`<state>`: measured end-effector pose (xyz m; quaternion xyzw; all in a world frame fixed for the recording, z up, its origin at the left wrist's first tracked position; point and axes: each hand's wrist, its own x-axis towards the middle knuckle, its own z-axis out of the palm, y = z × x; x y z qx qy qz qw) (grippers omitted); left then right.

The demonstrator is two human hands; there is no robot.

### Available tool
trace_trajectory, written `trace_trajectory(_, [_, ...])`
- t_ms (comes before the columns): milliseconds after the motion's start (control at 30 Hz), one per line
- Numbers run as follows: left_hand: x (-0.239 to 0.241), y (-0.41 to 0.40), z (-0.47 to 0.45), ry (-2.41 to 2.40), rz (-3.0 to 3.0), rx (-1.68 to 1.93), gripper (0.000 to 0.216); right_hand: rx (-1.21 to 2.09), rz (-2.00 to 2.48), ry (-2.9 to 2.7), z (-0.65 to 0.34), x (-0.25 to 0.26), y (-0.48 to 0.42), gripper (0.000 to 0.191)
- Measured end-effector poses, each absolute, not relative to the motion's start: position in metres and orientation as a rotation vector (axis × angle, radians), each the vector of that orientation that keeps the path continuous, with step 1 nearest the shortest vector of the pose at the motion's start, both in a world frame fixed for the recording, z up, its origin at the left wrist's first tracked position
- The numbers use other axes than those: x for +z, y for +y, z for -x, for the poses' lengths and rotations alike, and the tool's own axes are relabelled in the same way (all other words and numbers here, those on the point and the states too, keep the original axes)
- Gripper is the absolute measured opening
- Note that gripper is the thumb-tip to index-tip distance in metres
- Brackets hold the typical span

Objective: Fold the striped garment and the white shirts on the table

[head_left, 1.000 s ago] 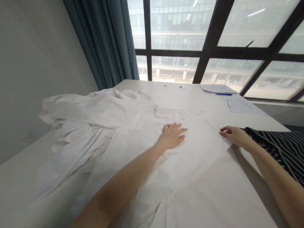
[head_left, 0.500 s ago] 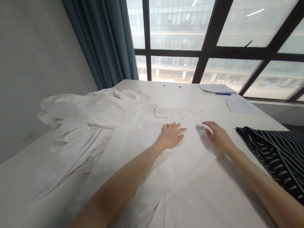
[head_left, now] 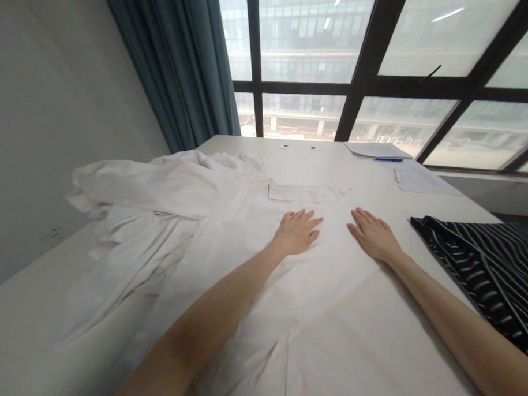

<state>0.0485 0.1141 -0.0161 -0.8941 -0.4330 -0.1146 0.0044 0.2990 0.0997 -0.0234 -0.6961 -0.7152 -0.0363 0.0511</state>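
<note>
White garment is pressed mid-frame by left hand and right hand, both opened out, nothing gripped; black striped cloth is spread at right edge.

my left hand and right hand lie on the garment. right of it lies a cloth, with papers farther back.
</note>
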Motion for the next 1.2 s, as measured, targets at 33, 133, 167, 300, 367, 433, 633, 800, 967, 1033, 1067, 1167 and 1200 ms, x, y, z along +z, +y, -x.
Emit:
trace_trajectory(33, [-0.015,0.113,-0.048,-1.360,2.801,-0.369,0.043,-0.111,2.122,-2.179,-0.298,-0.024,0.099,0.064])
trace_trajectory(133, [-0.012,0.111,-0.047,-1.401,2.794,-0.434,0.040,-0.118,2.113,-2.184,-0.297,-0.025,0.099,0.064])
trace_trajectory(167, [-0.011,0.111,-0.047,-1.417,2.787,-0.456,0.039,-0.119,2.107,-2.184,-0.297,-0.025,0.099,0.064])
trace_trajectory(300, [-0.002,0.107,-0.052,-1.263,2.742,-0.463,0.033,-0.104,2.108,-2.181,-0.298,-0.025,0.100,0.064])
trace_trajectory(367, [0.002,0.099,-0.056,-1.081,2.745,-0.384,0.032,-0.100,2.112,-2.174,-0.297,-0.025,0.101,0.063])
trace_trajectory(433, [0.002,0.085,-0.059,-0.976,2.783,-0.300,0.033,-0.101,2.110,-2.171,-0.297,-0.025,0.101,0.062])
trace_trajectory(633, [-0.004,0.015,-0.022,-0.921,2.991,-0.197,0.047,-0.115,2.079,-2.177,-0.297,-0.025,0.101,0.062])
trace_trajectory(800, [0.001,-0.032,0.037,-0.954,3.034,-0.200,0.048,-0.212,2.046,-2.153,-0.294,-0.021,0.096,0.053])
trace_trajectory(967, [0.004,-0.061,0.079,-1.085,3.034,-0.279,0.050,-0.391,1.911,-2.144,-0.277,-0.006,0.080,0.045])
trace_trajectory(1033, [0.001,-0.067,0.089,-1.167,3.001,-0.417,0.048,-0.416,1.826,-2.196,-0.260,0.000,0.069,0.045])
trace_trajectory(1067, [0.000,-0.069,0.092,-1.218,2.971,-0.510,0.045,-0.402,1.763,-2.245,-0.249,0.003,0.063,0.045])
trace_trajectory(1167, [-0.003,-0.069,0.095,-1.383,2.844,-0.765,0.029,-0.174,1.409,-2.436,-0.210,0.010,0.035,0.039])
trace_trajectory(1200, [-0.003,-0.068,0.094,-1.425,2.805,-0.809,0.024,-0.037,1.255,-2.466,-0.197,0.012,0.024,0.037])
